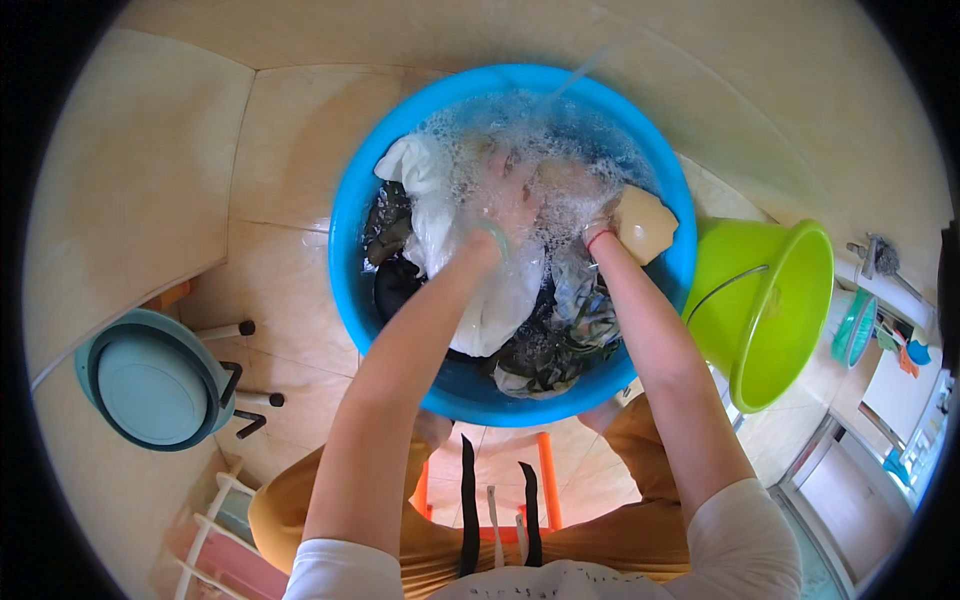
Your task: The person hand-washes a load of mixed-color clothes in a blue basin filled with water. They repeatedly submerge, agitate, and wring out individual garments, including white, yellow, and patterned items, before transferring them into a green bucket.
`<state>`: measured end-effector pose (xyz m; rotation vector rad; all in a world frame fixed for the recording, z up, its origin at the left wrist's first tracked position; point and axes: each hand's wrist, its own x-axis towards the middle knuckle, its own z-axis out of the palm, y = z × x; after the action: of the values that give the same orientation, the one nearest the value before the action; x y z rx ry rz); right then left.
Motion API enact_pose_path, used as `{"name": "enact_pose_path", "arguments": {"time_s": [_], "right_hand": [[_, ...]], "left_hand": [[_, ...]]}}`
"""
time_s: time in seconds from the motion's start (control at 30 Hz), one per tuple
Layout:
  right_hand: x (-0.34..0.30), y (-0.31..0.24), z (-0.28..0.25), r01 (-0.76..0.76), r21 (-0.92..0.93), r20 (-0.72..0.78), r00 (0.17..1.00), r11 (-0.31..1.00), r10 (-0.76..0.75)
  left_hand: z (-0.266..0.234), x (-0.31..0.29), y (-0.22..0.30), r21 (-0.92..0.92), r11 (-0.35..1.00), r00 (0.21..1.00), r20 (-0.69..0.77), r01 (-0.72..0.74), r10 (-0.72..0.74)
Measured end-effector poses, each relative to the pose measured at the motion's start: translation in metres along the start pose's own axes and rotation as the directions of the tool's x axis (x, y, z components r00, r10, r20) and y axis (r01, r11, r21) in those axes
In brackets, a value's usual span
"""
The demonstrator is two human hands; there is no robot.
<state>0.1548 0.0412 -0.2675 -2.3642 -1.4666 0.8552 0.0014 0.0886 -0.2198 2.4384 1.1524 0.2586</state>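
A large round blue basin [345, 240] holds foamy water and wet laundry. Both my arms reach down into it. My left hand [510, 195], a pale green bangle at its wrist, is in the suds beside a white cloth [490, 315]; foam blurs its fingers. To its right, my right hand [590, 200], with a red string at the wrist, is mostly under the foam, its fingers hidden. Touching or close beside that wrist is a smooth pale-yellow rounded object [645, 223]. Dark and patterned garments [545, 365] soak toward the near side. Whether either hand grips cloth is hidden.
A thin water stream [580, 72] falls into the basin's far side. A lime-green bucket [765, 310] lies tilted at the right. Leftward, a grey-blue folding basin [150, 385] leans by the wall. An orange stool [545, 480] shows between my legs; a white rack [210, 530] stands lower left.
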Motion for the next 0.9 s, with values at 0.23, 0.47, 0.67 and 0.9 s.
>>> {"name": "enact_pose_path", "arguments": {"time_s": [0.23,0.47,0.67,0.9], "right_hand": [[-0.074,-0.067,-0.085,0.468,0.655,-0.501,0.857,0.593,-0.123],[-0.173,-0.149,-0.178,0.713,0.457,-0.543,0.697,0.532,-0.468],[-0.226,-0.159,-0.132,0.663,0.314,-0.574,0.702,0.679,-0.421],[-0.203,-0.183,-0.100,0.524,0.026,-0.665,0.645,0.851,-0.376]], "left_hand": [[-0.034,-0.034,0.056,-0.950,0.109,0.764,0.164,0.292,-0.624],[-0.080,-0.031,0.056,-0.617,-0.755,0.939,0.344,0.221,-0.006],[-0.139,-0.034,0.079,-0.486,-0.795,0.916,0.342,0.363,0.209],[-0.103,-0.071,0.063,-0.458,-0.846,0.957,0.220,0.273,0.190]]}}
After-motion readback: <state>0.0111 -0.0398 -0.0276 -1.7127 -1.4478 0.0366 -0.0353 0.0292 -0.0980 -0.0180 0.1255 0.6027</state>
